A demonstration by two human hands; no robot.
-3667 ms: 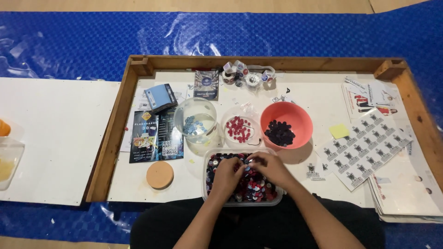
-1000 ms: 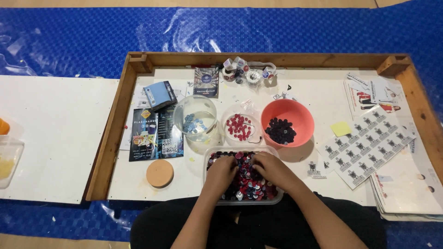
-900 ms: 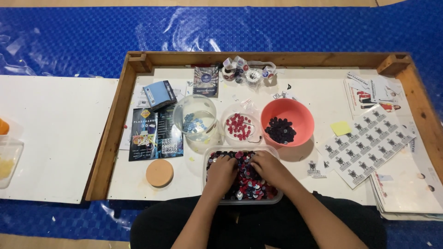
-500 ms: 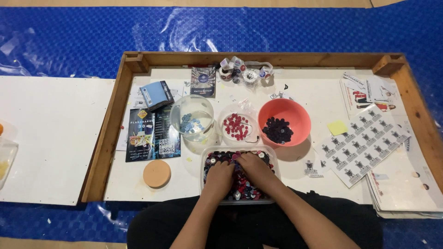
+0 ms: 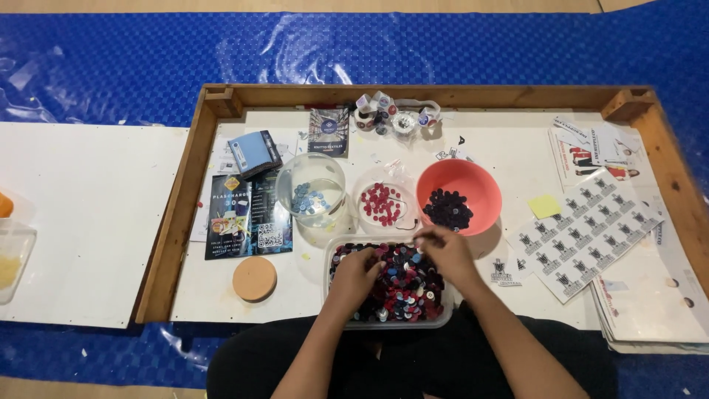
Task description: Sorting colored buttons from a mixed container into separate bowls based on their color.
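A single head-worn camera looks almost straight down from above the seated person. The wooden tray (image 5: 436, 97) serves as the landmark: it fills the centre of the frame, its far rail toward the top. The view stands far enough back to take in the whole tray, with blue sheeting (image 5: 111, 59) beyond it and white board (image 5: 81, 222) left of it.

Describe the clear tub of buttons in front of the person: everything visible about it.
The clear tub is a shallow rectangular container of see-through plastic with rounded corners, lying flat at the near edge of the wooden tray. It is filled with small round buttons, mixed red, dark, blue and white. The left hand rests in the pile; the right hand is over its far right corner, fingertips pinched together. Just beyond stands the pink bowl.
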